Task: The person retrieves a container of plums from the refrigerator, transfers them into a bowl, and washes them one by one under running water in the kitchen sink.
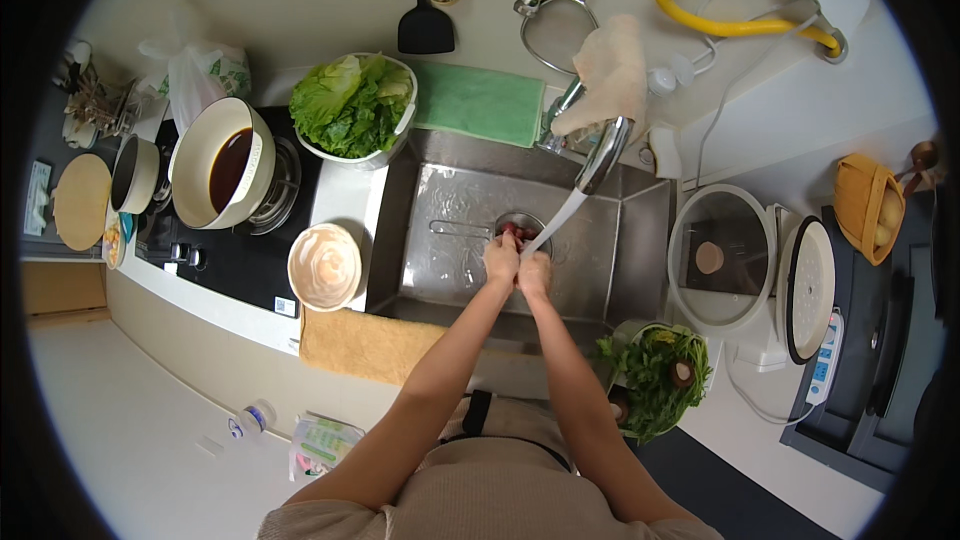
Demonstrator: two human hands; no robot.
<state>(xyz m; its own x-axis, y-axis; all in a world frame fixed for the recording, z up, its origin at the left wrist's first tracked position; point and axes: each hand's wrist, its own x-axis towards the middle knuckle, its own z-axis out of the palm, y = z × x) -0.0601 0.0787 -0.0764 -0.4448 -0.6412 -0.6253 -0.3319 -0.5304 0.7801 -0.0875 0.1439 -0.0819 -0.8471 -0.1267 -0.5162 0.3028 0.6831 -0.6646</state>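
Observation:
My left hand [501,261] and my right hand [535,272] are side by side, low in a stainless steel sink [577,281]. A white stream of water [556,223] runs from the chrome faucet [606,155] down between them. Just beyond my fingers is a small round metal vessel, its long loop handle [459,228] pointing left. Small dark red pieces of food [513,228] show inside it, against my left fingertips. My fingers are partly hidden, so whether either hand grips a piece is unclear. A beige cloth [615,71] is draped over the faucet.
Left of the sink stand a bowl of leafy lettuce [352,105] and a cream-coloured bowl [324,268]. A pot of dark liquid [225,165] sits on the black gas hob [247,270]. Right are leafy greens [660,382] and an appliance with its round lid raised [811,290].

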